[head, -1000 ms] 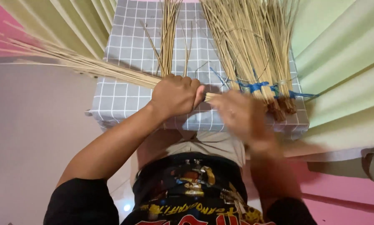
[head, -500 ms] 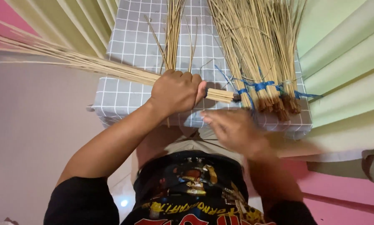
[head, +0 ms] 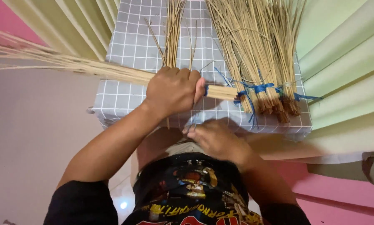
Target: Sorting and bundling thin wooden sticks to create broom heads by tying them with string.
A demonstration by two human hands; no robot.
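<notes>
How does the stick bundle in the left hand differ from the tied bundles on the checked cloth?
The held bundle is gripped by the left hand and points sideways; the tied bundles lie untouched on the checked cloth, pointing away. The tied bundles carry blue string; none shows plainly on the held bundle. Both are thin tan sticks.

— What moved in the last second?
— The right hand (head: pixel 215 139) dropped away from the stick bundle (head: pixel 112 71), from just beside the left grip (head: pixel 174 89) to below it, at the near edge of the bench (head: pixel 124 46).
— And the bundle?
— Its cut end now shows clear of that hand.
</notes>
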